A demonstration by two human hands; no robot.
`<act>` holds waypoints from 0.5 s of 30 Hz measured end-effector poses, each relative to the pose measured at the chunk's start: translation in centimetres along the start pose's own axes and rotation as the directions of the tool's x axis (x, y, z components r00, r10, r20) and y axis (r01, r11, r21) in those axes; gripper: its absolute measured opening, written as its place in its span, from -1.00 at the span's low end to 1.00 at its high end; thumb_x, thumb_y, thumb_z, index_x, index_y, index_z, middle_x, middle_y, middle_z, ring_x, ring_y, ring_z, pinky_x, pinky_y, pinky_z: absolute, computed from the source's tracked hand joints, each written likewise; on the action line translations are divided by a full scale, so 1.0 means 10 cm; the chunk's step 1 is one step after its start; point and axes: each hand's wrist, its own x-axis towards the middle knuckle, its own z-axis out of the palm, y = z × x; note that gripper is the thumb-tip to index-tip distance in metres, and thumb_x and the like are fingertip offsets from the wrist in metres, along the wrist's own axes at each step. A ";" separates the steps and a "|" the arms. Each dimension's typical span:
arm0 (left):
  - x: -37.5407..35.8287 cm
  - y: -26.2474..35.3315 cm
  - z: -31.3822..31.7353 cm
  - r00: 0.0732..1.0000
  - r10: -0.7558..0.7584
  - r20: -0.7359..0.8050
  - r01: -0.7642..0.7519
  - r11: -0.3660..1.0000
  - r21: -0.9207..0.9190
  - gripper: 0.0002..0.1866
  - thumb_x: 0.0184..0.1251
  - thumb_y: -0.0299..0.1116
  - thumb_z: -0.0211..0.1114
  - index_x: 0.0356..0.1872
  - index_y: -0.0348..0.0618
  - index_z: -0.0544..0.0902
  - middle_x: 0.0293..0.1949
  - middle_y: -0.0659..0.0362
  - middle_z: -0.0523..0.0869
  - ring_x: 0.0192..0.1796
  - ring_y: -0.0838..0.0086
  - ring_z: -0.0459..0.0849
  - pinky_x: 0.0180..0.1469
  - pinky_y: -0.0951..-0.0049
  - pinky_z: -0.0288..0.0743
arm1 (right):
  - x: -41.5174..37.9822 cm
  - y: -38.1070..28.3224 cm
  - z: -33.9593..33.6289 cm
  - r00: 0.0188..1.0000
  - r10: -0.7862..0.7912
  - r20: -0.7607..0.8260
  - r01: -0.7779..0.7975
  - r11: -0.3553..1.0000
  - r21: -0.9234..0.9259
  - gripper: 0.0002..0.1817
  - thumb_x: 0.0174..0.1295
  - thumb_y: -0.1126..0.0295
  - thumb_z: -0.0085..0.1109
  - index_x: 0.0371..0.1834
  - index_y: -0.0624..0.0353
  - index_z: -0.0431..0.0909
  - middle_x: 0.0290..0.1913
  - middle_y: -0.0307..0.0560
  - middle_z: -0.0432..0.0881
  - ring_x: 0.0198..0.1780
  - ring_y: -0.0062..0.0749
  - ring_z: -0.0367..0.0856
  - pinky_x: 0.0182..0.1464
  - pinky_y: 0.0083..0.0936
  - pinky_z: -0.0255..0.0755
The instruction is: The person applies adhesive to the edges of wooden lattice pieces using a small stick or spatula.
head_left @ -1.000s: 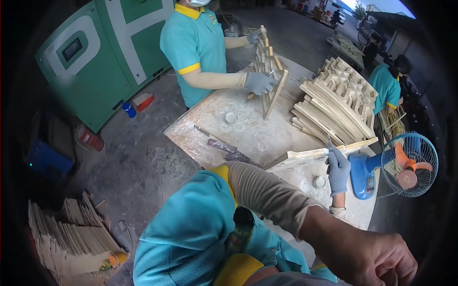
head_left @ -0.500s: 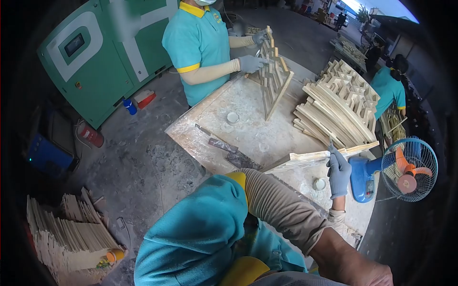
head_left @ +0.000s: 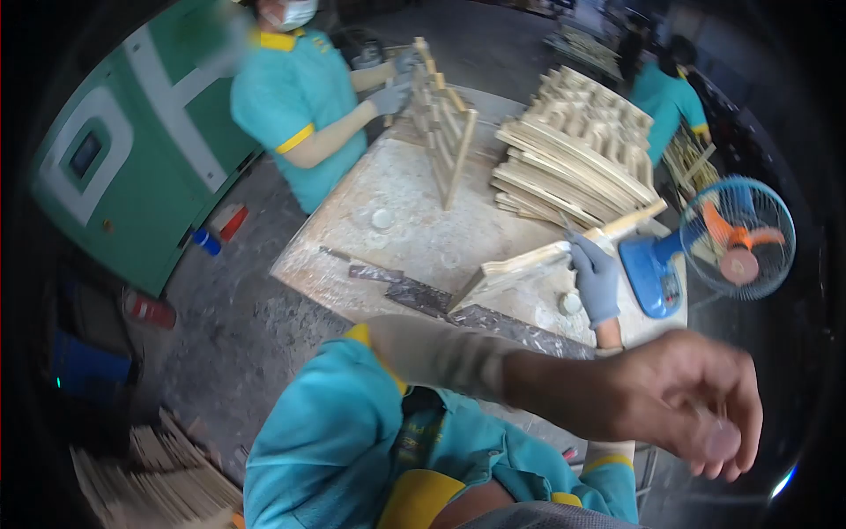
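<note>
My right hand (head_left: 596, 280), in a grey glove, is closed around the top rail of a pale wooden frame (head_left: 520, 263) tilted up on the table. A thin pointed tool (head_left: 567, 219) sticks up from its fingertips. My left hand (head_left: 674, 401), bare and slightly blurred, reaches across my body to the lower right, away from the frame. Its fingers are curled in with the thumb against them; I cannot tell what is in them. A small white cup (head_left: 570, 303) sits beside my right wrist. A dark, stained strip (head_left: 419, 297) lies under the frame's near end.
A stack of wooden frames (head_left: 577, 150) fills the table's far right, with a blue fan (head_left: 738, 238) nearby. Across the table (head_left: 339, 220), a masked co-worker (head_left: 300, 106) in grey gloves holds another frame (head_left: 445, 132). A round lid or cup (head_left: 382, 219) lies mid-table.
My left hand has risen and swung into fuller view at the lower right. My right hand stays at the frame. The whole view has shifted, moving the table up and left.
</note>
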 end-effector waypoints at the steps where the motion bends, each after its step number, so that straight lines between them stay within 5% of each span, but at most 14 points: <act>1: -0.04 0.16 0.03 0.997 0.048 -0.063 -0.044 0.997 0.069 -0.76 0.43 -0.32 0.38 -0.13 -0.34 0.64 -0.17 0.03 0.75 -0.18 0.47 0.76 -0.18 0.40 0.66 | -0.02 -0.02 0.02 1.000 -0.010 -0.021 0.010 1.000 -0.005 -0.70 0.44 0.44 0.19 0.16 0.30 0.71 -0.35 -0.09 0.75 -0.41 -0.56 0.59 -0.28 -0.54 0.51; 3: -0.01 0.28 0.01 0.901 0.391 0.189 -0.432 0.849 0.304 -0.75 0.44 -0.32 0.36 -0.12 -0.35 0.66 -0.16 0.04 0.73 -0.08 0.44 0.74 -0.03 0.38 0.63 | 0.00 0.07 0.05 0.997 -0.070 -0.046 0.070 0.998 0.002 -0.71 0.43 0.45 0.20 0.14 0.28 0.72 -0.32 -0.02 0.77 -0.42 -0.52 0.60 -0.27 -0.53 0.52; 7: -0.43 0.62 0.27 0.908 0.378 0.179 -0.413 0.878 0.240 -0.77 0.43 -0.35 0.36 -0.09 -0.34 0.67 -0.13 0.05 0.73 -0.05 0.44 0.74 0.01 0.38 0.63 | -0.01 0.04 0.02 0.994 -0.103 -0.023 0.103 0.995 -0.003 -0.72 0.42 0.41 0.21 0.13 0.20 0.73 -0.19 0.12 0.80 -0.35 -0.35 0.71 -0.20 -0.48 0.57; 8: -0.38 0.25 0.39 0.906 0.386 0.176 -0.420 0.874 0.244 -0.77 0.42 -0.36 0.37 -0.07 -0.33 0.67 -0.12 0.05 0.73 -0.05 0.44 0.74 0.02 0.38 0.63 | -0.01 0.05 0.03 0.988 -0.145 -0.043 0.145 0.989 -0.016 -0.72 0.42 0.38 0.22 0.11 0.18 0.74 -0.12 0.14 0.80 -0.26 -0.22 0.77 -0.12 -0.43 0.60; 9: -0.94 0.90 0.61 0.902 0.394 0.178 -0.429 0.866 0.258 -0.77 0.42 -0.37 0.37 -0.06 -0.33 0.67 -0.11 0.06 0.74 -0.04 0.44 0.74 0.04 0.39 0.63 | -0.01 0.03 0.03 0.990 -0.132 -0.059 0.131 0.991 -0.017 -0.72 0.42 0.38 0.22 0.11 0.18 0.74 -0.12 0.14 0.80 -0.26 -0.22 0.77 -0.12 -0.43 0.60; 15: -0.23 0.63 0.31 0.876 0.422 0.233 -0.481 0.788 0.384 -0.75 0.39 -0.44 0.39 0.01 -0.30 0.68 -0.04 0.09 0.75 0.01 0.43 0.75 0.11 0.40 0.63 | -0.02 -0.02 0.01 0.999 -0.027 -0.022 0.026 0.999 -0.039 -0.72 0.41 0.35 0.22 0.09 0.17 0.75 -0.11 0.11 0.81 -0.28 -0.21 0.78 -0.12 -0.42 0.61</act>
